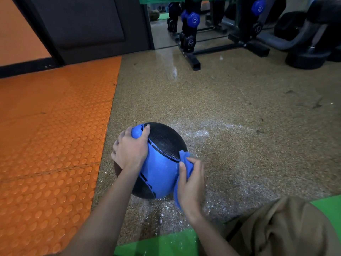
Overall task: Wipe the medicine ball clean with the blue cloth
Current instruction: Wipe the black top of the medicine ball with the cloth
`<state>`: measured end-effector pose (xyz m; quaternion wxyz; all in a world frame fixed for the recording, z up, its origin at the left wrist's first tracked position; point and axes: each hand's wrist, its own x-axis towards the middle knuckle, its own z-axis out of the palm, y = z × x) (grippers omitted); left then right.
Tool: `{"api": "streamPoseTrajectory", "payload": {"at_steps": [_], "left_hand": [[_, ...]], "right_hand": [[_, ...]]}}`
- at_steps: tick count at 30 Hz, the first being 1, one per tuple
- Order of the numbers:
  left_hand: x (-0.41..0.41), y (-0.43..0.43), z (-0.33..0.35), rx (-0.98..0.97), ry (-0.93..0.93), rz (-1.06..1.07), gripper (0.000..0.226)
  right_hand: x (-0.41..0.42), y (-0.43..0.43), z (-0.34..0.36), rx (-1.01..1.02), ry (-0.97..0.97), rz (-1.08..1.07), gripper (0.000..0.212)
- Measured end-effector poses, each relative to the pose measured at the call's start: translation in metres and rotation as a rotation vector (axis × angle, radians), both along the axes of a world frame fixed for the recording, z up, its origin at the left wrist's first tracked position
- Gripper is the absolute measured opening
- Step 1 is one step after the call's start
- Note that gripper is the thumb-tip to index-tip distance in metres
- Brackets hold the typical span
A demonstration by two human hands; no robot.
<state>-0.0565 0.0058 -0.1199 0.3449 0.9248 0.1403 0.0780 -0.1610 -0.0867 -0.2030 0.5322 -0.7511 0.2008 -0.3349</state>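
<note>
A blue and black medicine ball (pixel 160 163) sits on the speckled floor just in front of me. My left hand (pixel 130 149) lies on its upper left side, fingers spread and curved over the ball. My right hand (pixel 191 183) grips the blue cloth (pixel 185 159) and holds it against the ball's right side. Part of the cloth bunches above my thumb and part hangs below my palm. The ball's far side and underside are hidden.
An orange studded mat (pixel 51 135) covers the floor to the left. A black dumbbell rack (pixel 191 41) with blue-ended weights stands at the back. White dust marks the floor (pixel 239 100) around the ball. A green mat (pixel 156 244) and my brown-clothed knee (pixel 287 230) are at the bottom.
</note>
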Motion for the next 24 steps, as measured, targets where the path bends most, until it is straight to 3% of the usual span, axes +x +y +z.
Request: {"api": "streamPoseTrajectory", "payload": {"at_steps": [3, 5, 8, 10, 12, 14, 16, 19, 24], "left_hand": [[0.004, 0.002, 0.000, -0.006, 0.014, 0.000, 0.067], [0.006, 0.004, 0.000, -0.019, 0.024, -0.007, 0.066], [0.005, 0.005, -0.001, -0.025, 0.018, -0.005, 0.067], [0.003, 0.001, 0.001, -0.032, 0.026, 0.019, 0.067], [0.001, -0.004, 0.004, -0.022, 0.040, 0.035, 0.067], [-0.001, -0.007, 0.006, -0.004, 0.037, 0.044, 0.065], [0.000, -0.008, 0.006, -0.001, 0.035, 0.045, 0.065], [0.003, -0.005, 0.005, -0.008, 0.035, 0.032, 0.064], [0.004, -0.003, 0.004, -0.031, 0.037, 0.046, 0.063]], "right_hand": [[-0.003, 0.020, 0.007, -0.249, -0.136, 0.070, 0.019], [-0.002, 0.020, -0.002, -0.290, -0.186, 0.072, 0.025], [0.001, 0.010, -0.013, -0.096, -0.125, 0.018, 0.024], [0.001, 0.003, -0.019, 0.105, 0.007, 0.001, 0.007], [0.001, -0.002, -0.020, 0.273, 0.064, -0.015, 0.012], [0.000, 0.002, -0.010, 0.281, 0.051, -0.029, 0.010], [-0.003, 0.016, 0.003, 0.126, -0.038, -0.032, 0.004], [-0.006, 0.030, 0.000, -0.057, -0.145, 0.028, 0.012], [0.003, 0.007, -0.019, 0.194, 0.013, -0.020, 0.009]]}}
